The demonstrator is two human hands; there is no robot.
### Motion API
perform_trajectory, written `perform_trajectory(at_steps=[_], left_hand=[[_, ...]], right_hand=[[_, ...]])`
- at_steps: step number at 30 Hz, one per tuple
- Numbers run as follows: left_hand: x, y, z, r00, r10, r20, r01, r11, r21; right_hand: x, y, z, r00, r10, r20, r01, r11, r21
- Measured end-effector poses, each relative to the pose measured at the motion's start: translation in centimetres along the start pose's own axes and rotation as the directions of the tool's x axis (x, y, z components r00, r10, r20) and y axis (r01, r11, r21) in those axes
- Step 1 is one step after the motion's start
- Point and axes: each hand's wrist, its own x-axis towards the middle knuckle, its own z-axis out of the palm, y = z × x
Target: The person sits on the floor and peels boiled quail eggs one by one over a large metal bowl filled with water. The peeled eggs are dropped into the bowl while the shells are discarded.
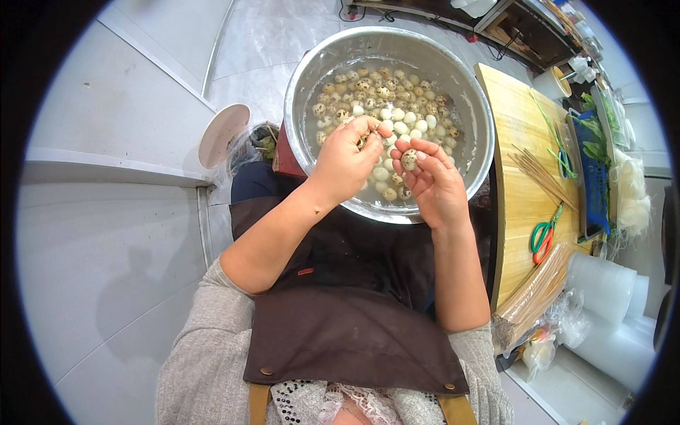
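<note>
A large round metal basin (297, 101) of cloudy water sits before me, holding many speckled quail eggs (383, 92) and, nearer the middle, peeled white eggs (401, 127). Above its near left part, my left hand (345, 159) is closed around speckled shell (364, 141); the fingers hide whether a whole egg is among it. My right hand (440, 183) pinches one speckled quail egg (409, 159) between thumb and fingers, its shell still largely on. The two hands are close together but apart, both over the basin's near side.
To the right, a wooden board (510, 122) bears bamboo skewers (542, 172), red-and-green-handled scissors (543, 239) and a wrapped skewer bundle (534, 292). Beyond are a blue tray (591, 175) and stacked plastic tubs (600, 284). At left stands a bin with a plastic bag (247, 149), beside a wall panel.
</note>
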Motion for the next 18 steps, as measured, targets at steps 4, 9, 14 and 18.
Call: perform_trajectory(at_steps=[4,9,14,18], left_hand=[[-0.47,0.21,1.01,0.946,0.320,0.055,-0.322,0.903,0.286],[-0.22,0.64,0.79,0.984,0.154,0.087,-0.171,0.950,0.262],[-0.13,0.43,0.87,0.988,0.147,0.042,-0.153,0.967,0.202],[-0.20,0.33,0.82,0.978,0.208,0.015,-0.205,0.940,0.272]], right_hand=[[0.36,-0.04,-0.11,0.999,0.024,-0.042,-0.020,0.997,0.081],[0.36,0.14,-0.07,1.000,-0.016,-0.020,0.016,1.000,0.010],[0.32,-0.53,-0.05,0.997,0.070,0.024,-0.070,0.997,-0.015],[0.43,-0.13,0.29,0.998,0.069,0.003,-0.068,0.985,-0.159]])
